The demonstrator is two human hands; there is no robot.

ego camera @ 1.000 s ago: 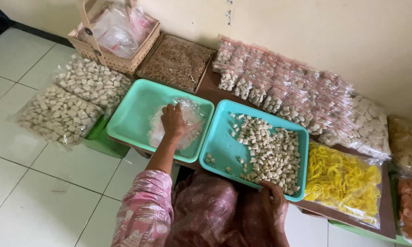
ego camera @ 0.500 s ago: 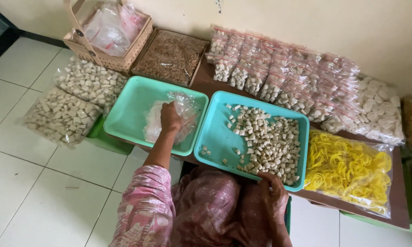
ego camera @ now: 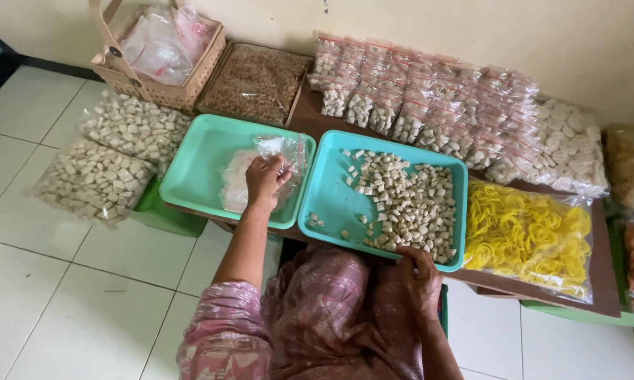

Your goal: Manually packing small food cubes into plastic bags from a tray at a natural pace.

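Left hand [ego camera: 265,179] pinching clear plastic bag [ego camera: 271,158] in green tray [ego camera: 197,158]; right hand [ego camera: 421,278], fingers loosely curled, empty, at blue tray's [ego camera: 331,200] near edge.

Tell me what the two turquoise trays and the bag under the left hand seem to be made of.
Left tray and right tray: probably moulded plastic, judging by the uniform turquoise colour, smooth slightly glossy walls and rounded rims. Bag touched by the left hand: thin clear plastic film, since it crinkles, glints and shows the tray through.
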